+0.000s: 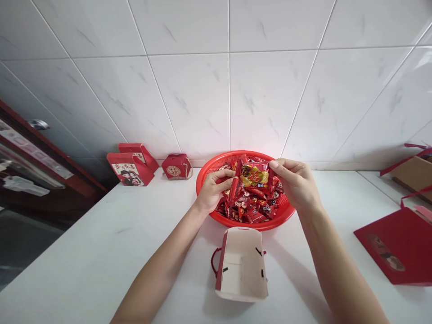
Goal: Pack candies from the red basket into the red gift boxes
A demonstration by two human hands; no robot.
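My right hand (299, 182) pinches the right edge of a red snack packet (255, 176) with a yellow picture, held up over the basket. At the packet's left side my left hand (214, 191) is closed on a narrow red wrapped candy (234, 190); whether it also grips the packet I cannot tell. Below both hands stands a round red plastic basket (251, 224) of red-wrapped sweets (251, 209). In front of it is an open gift box (241, 265), white inside, with a dark red cord handle; no sweets show in it.
At the left back are red printed boxes (130, 168) and a small red box (176, 166) with a string. A larger red box (398, 247) lies at right, with a brown-sided box (413, 175) behind. The tiled wall (189, 99) bounds the white counter (101, 243).
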